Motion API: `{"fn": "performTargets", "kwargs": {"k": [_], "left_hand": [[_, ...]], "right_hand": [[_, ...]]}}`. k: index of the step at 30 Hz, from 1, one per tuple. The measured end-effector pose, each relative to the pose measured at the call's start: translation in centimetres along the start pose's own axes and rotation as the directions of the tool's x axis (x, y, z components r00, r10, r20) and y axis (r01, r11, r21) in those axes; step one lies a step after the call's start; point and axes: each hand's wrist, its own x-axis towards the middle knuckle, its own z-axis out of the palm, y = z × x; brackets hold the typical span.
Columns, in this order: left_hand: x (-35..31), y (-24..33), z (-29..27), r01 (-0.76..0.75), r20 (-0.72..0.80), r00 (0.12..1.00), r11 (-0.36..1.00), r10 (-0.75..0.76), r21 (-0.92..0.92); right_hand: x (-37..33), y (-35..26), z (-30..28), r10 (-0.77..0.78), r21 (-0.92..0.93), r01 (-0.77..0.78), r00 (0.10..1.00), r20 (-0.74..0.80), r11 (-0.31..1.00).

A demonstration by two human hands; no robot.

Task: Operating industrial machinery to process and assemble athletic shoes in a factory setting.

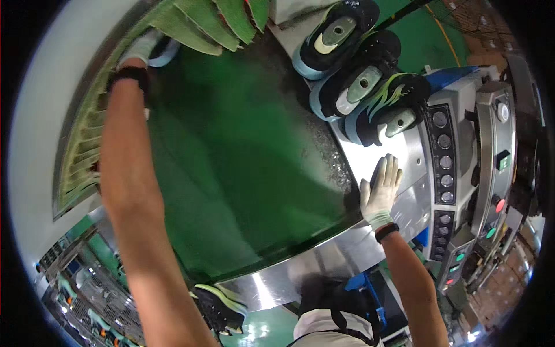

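Observation:
My left hand (137,51), in a pale glove, reaches to the far left beside the hanging green strips. It grips a shoe (166,55) with a light blue sole; the fingers and most of the shoe are partly hidden. On the bare metal ledge to the right lies my right hand (381,194), also gloved, flat with fingers stretched out and nothing in them. Just beyond it stand three dark shoes with light blue soles: a near one (387,110), a middle one (358,84) and a far one (334,37). Green lasts fill them.
A dark green belt (243,156) spans the middle, edged by a metal ledge (300,266). Green strips (191,26) hang at the far left opening. Control panels with dials (445,156) and buttons flank the right. Another black shoe (222,306) is low, beside my left forearm.

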Motion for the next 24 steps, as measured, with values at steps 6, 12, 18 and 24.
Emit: {"fn": "performTargets", "kwargs": {"k": [6, 12, 18, 24], "left_hand": [[3.7, -4.7, 6.9, -0.290, 0.078, 0.956, 0.953, 0.283, 0.093], [-9.1, 4.9, 3.0, -0.493, 0.274, 0.858, 0.549, 0.434, 0.675], [-38.6, 8.1, 0.3, -0.312, 0.315, 0.931, 0.847, 0.183, 0.430], [-63.9, 9.8, 2.1, -0.010, 0.471, 0.881, 0.993, -0.047, 0.118]], "right_hand": [[0.6, -0.5, 0.1, 0.011, 0.028, -0.012, 0.998, 0.054, 1.000], [0.8, 0.7, -1.2, 0.000, -0.025, 0.000, 1.000, 0.005, 1.000], [-0.9, 1.6, -1.8, -0.067, 0.068, 0.072, 0.995, -0.079, 0.995], [-11.5, 5.9, -8.7, 0.053, 0.685, -0.267, 0.947, 0.317, 0.678]]}}
